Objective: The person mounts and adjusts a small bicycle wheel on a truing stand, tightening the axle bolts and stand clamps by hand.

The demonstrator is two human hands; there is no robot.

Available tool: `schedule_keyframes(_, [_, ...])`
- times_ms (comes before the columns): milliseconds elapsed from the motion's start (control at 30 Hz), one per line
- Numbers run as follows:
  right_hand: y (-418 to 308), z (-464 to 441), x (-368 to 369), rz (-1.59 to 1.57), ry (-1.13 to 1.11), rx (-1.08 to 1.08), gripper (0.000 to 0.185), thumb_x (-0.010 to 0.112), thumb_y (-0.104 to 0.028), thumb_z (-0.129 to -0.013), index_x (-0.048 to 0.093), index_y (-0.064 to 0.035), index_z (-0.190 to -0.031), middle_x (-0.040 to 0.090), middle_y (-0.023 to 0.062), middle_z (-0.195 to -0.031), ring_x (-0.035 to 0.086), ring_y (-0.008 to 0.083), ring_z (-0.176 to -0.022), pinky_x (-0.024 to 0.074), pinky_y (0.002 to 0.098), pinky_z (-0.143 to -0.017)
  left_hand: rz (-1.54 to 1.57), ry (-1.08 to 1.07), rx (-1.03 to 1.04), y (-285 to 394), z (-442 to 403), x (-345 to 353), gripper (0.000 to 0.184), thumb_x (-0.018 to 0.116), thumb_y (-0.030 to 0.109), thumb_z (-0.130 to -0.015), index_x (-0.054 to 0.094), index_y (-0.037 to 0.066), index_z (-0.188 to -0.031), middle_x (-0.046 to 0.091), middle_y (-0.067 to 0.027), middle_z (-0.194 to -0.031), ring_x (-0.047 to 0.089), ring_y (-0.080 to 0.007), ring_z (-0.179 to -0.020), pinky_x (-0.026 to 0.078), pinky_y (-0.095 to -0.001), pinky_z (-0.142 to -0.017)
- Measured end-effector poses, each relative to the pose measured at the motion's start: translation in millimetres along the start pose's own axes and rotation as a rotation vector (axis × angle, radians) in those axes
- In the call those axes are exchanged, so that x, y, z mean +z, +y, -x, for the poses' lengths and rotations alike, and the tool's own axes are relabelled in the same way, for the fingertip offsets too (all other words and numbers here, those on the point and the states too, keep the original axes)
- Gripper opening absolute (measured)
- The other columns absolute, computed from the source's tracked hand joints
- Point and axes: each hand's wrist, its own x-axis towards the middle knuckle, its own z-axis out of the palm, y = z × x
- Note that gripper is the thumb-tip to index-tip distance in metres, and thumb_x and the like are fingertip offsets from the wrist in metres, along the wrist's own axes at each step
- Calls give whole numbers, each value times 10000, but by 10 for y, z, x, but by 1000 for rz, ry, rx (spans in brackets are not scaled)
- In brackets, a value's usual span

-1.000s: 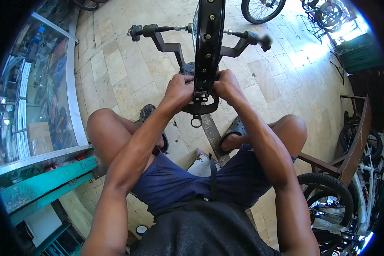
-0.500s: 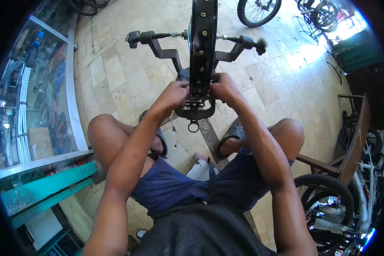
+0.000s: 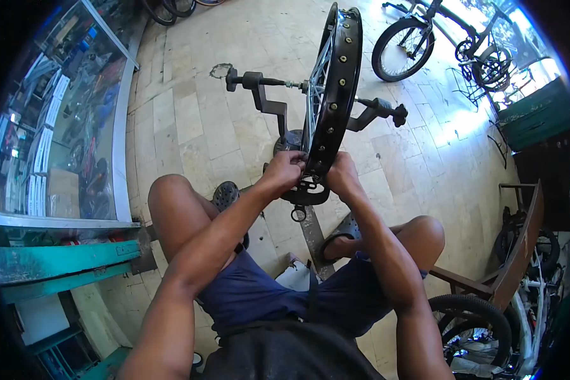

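A black bicycle wheel rim (image 3: 335,101) with brass-coloured spoke nipples stands upright in a black truing stand (image 3: 272,107). Thin silver spokes (image 3: 313,104) show on its left side. My left hand (image 3: 286,170) is at the lower left of the rim, beside the spokes, with its fingers curled in a pinch; what they hold is too small to make out. On the opposite side, my right hand (image 3: 342,173) is against the lower right of the rim, its fingertips hidden behind it. Below both hands is the stand's front clamp with a ring (image 3: 298,214).
A glass display case (image 3: 76,126) stands at left above a teal bench (image 3: 63,259). A bicycle (image 3: 449,38) is at the upper right. A brown wooden board (image 3: 519,247) and a tyre (image 3: 475,316) are at lower right. Pale tiles (image 3: 202,120) cover the floor.
The view has shifted, so the rim and stand sit further right and lower, with more of the rim's left side and spokes visible. Both hands stay at the lower rim.
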Motion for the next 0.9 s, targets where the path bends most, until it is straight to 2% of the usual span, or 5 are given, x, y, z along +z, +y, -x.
schedule_keyframes(367, [-133, 27, -67, 7, 25, 209, 209, 797, -98, -841, 773, 35, -1001, 747, 122, -790, 683, 147, -631, 540, 319, -581, -287, 87, 43, 529, 320, 11, 332, 812, 278, -853, 766, -43, -924, 735, -92, -784, 656, -109, -703, 501, -324, -596])
schedule_keyframes(433, [-22, -32, -42, -18, 39, 102, 180, 787, -84, -847, 777, 29, -987, 742, 119, -758, 681, 147, -616, 545, 324, -594, -249, 66, 33, 531, 298, 6, 337, 766, 278, -853, 782, -35, -976, 755, -107, -780, 711, -162, -668, 544, -324, -610])
schedule_keyframes(733, [258, -284, 18, -42, 49, 88, 184, 830, -154, -796, 779, 11, -861, 729, 135, -707, 710, 203, -597, 546, 355, -604, -267, 95, 111, 555, 308, 16, 280, 789, 238, -851, 781, -29, -937, 748, -88, -788, 684, -124, -703, 509, -298, -629])
schedule_keyframes(833, [241, -257, -27, 2, 13, 10, 243, 842, -183, -748, 775, 24, -855, 737, 193, -762, 743, 275, -716, 572, 394, -707, -212, 9, 169, 672, 339, -31, 274, 773, 238, -866, 784, -15, -970, 754, -77, -830, 676, -118, -735, 509, -291, -668])
schedule_keyframes(900, [221, -247, -103, 31, 48, 6, 273, 816, -212, -742, 772, 28, -865, 737, 230, -807, 744, 346, -806, 572, 422, -769, -216, 13, -14, 690, 331, -46, 254, 736, 211, -885, 777, -13, -998, 755, -69, -882, 674, -114, -783, 518, -290, -714])
